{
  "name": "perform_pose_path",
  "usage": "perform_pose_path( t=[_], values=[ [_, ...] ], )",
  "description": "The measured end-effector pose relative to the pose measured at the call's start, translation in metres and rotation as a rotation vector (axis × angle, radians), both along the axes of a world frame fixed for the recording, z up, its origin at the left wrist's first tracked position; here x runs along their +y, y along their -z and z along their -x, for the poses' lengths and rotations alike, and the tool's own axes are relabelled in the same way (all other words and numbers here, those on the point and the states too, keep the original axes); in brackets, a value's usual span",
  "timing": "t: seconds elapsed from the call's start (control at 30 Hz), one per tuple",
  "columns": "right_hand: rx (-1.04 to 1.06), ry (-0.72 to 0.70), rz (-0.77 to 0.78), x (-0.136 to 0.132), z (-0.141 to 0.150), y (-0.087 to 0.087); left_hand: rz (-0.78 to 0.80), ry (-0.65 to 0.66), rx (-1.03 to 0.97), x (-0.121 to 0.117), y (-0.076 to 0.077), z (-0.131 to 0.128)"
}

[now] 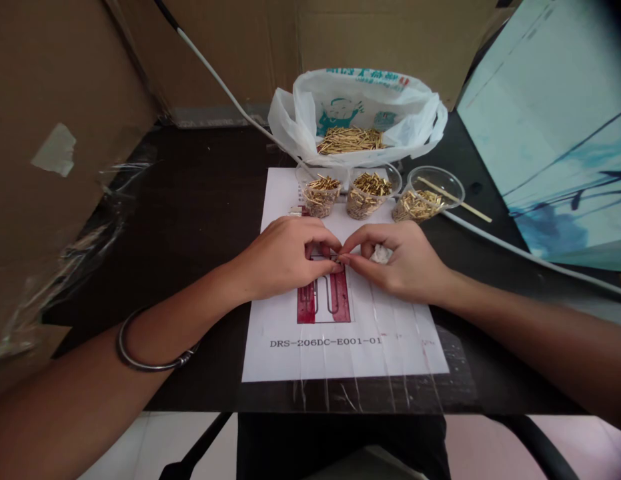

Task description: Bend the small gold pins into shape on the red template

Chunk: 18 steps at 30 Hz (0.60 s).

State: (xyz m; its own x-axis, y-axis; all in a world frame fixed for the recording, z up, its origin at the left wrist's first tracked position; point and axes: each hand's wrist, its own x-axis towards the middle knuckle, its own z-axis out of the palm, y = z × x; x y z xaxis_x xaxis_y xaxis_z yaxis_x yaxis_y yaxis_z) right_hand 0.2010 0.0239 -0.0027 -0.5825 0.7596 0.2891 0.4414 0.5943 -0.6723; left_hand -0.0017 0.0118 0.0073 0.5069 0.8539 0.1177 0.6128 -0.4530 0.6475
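My left hand and my right hand meet over a red and white part lying on a white printed sheet. Both hands have their fingers curled, with fingertips pinched together at the part's upper end. What the fingertips hold is too small to name. A bit of white material shows under my right palm. A metal bangle circles my left wrist. Beyond my hands stand three clear plastic cups filled with small brass pins.
A white plastic bag with more brass pins sits behind the cups. A thin wooden stick rests in the right cup. A white cable crosses the dark table. Cardboard walls stand left and behind; a blue-white panel stands right.
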Motion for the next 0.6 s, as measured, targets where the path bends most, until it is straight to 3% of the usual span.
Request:
perform_pose_path(
  t=[0.6],
  values=[
    [-0.024,0.010,0.010,-0.0006,-0.0003,-0.0002,0.046,0.001,-0.033,0.0016,0.0010,0.0024]
  ],
)
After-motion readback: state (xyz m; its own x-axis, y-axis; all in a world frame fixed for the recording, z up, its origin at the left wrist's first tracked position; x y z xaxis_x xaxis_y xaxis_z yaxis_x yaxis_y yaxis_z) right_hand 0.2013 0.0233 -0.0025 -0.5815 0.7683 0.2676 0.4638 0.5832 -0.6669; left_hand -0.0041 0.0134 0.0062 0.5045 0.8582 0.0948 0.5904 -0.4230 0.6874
